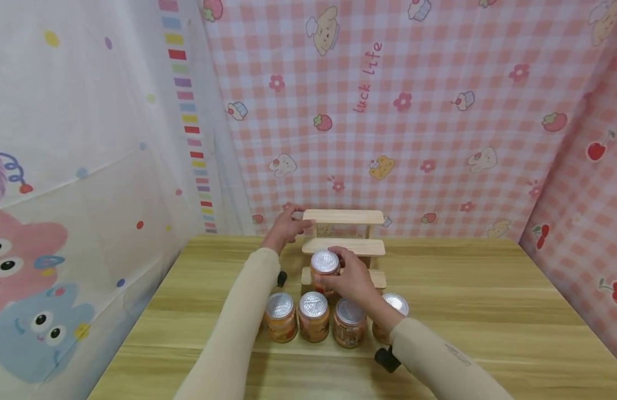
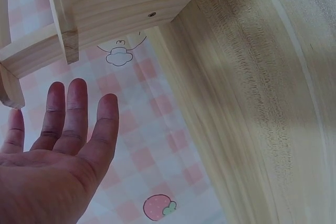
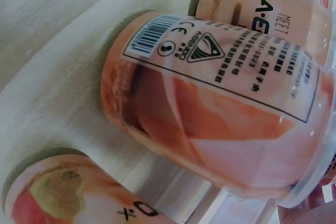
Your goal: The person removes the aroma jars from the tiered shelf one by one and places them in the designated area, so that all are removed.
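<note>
A small three-tier wooden shelf (image 1: 343,246) stands at the back of the table. My left hand (image 1: 285,228) is at the left end of its top tier; in the left wrist view its fingers (image 2: 76,108) are extended beside the wood. With my right hand (image 1: 357,280) I grip a clear jar (image 1: 325,263) with a silver lid and orange contents, upright at the lowest tier. Only a bit of that hand shows in the right wrist view's lower right corner. Just in front stand similar jars, among them one at left (image 1: 281,319), a middle one (image 1: 314,318) and one (image 1: 349,324) below my right wrist.
Another silver-lidded jar (image 1: 396,304) is partly hidden behind my right forearm. The wood-grain table (image 1: 468,300) extends to both sides. A pink checked cloth (image 1: 438,128) hangs behind the shelf, and a white patterned cloth (image 1: 88,139) hangs at left.
</note>
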A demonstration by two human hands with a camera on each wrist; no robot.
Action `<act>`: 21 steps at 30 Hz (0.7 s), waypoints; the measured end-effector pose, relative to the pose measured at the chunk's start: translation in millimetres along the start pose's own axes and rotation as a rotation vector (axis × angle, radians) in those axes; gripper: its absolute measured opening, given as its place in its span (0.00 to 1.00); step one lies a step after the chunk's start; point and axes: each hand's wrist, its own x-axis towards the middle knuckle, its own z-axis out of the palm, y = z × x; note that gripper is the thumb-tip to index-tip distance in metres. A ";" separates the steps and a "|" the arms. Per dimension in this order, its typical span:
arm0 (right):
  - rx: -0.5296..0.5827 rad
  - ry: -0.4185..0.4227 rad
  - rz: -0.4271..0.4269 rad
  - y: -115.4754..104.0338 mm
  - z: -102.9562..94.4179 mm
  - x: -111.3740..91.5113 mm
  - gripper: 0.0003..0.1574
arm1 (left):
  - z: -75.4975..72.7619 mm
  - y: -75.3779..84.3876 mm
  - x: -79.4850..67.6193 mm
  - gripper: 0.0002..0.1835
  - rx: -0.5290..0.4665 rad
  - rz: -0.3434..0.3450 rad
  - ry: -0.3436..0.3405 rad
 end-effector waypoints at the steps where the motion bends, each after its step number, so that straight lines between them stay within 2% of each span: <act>1: 0.001 -0.001 -0.003 -0.4 -0.9 -1.4 0.46 | 0.1 0.2 0.0 0.28 -0.003 0.000 -0.001; 6: 0.067 -0.005 0.008 -4.2 -8.6 -9.5 0.48 | -0.2 -0.1 1.0 0.29 0.003 -0.003 -0.001; 10: 0.117 0.014 -0.015 -5.6 -15.5 -11.9 0.46 | -0.9 0.0 1.4 0.29 0.003 -0.006 0.002; 14: 0.124 0.043 -0.050 -4.9 -23.3 -11.0 0.45 | -0.9 0.5 0.9 0.29 -0.009 -0.012 -0.004; 21: 0.126 0.034 -0.086 -0.8 -42.0 -12.6 0.46 | -0.1 0.6 1.7 0.29 -0.010 -0.020 -0.011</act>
